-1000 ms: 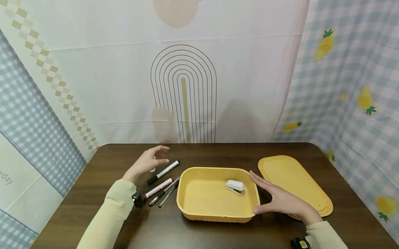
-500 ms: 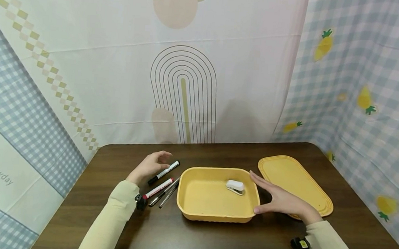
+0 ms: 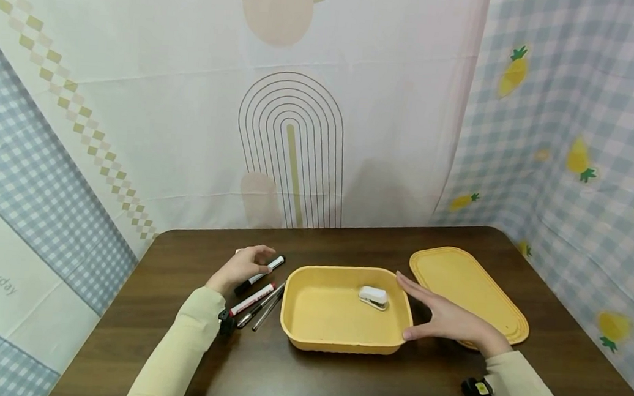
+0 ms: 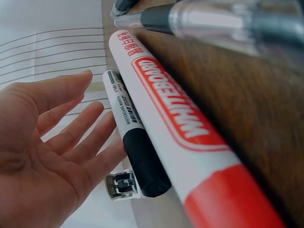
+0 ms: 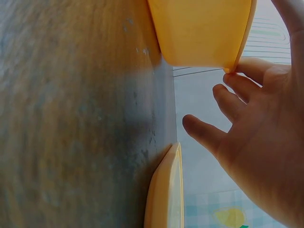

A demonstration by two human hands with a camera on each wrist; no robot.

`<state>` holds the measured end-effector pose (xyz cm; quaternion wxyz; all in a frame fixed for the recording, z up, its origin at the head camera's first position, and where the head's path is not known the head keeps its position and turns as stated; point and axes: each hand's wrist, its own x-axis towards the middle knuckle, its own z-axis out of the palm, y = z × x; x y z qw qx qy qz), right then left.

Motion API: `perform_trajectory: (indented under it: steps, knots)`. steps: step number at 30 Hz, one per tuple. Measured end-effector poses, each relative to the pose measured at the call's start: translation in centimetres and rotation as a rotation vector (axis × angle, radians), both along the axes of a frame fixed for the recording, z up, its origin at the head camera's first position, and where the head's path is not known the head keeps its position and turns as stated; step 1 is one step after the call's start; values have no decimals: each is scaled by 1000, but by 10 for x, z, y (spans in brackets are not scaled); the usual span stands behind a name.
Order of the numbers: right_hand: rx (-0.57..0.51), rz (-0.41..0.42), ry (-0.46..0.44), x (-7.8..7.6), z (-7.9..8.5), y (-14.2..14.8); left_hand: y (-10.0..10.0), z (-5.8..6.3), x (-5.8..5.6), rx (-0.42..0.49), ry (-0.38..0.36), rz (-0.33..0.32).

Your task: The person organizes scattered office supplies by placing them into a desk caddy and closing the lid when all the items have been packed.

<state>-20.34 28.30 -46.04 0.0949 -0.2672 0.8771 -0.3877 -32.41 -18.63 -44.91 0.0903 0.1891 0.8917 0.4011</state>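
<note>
My left hand point(image 3: 240, 269) hovers over a black whiteboard marker point(image 3: 244, 287), its fingers loosely bent. In the left wrist view the fingers spread beside that marker, with nothing between them and the thumb. A small white thing with a metal end point(image 4: 122, 185) sits behind the marker, mostly covered by the hand in the head view. Just nearer lies a red whiteboard marker point(image 3: 251, 299). My right hand point(image 3: 446, 317) touches the right side of a yellow box point(image 3: 340, 347), thumb and fingers spread wide along its rim. Inside the box rests a white mini stapler point(image 3: 373, 296).
Two pens, one point(image 3: 253, 314) beside the red marker and another point(image 3: 267, 313) by the box, lie slanted on the dark wooden table point(image 3: 304, 384). A yellow lid point(image 3: 468, 288) lies flat behind the right hand. Patterned cloth hangs along the back and sides.
My left hand has moved right and lowered toward the black marker, its fingers bending a little more. The right hand and the box have stayed in place.
</note>
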Motion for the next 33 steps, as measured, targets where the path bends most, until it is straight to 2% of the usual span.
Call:
perform_trajectory:
  steps: [8, 19, 33]
  knots:
    - [-2, -3, -5, 0, 2, 1, 1, -1, -4, -14, 4, -38]
    - [-22, 2, -26, -1, 2, 1, 0, -7, -10, -51, 13, -44]
    - [-25, -1, -40, 0, 2, -1, 2, -7, -9, -171, 68, -43]
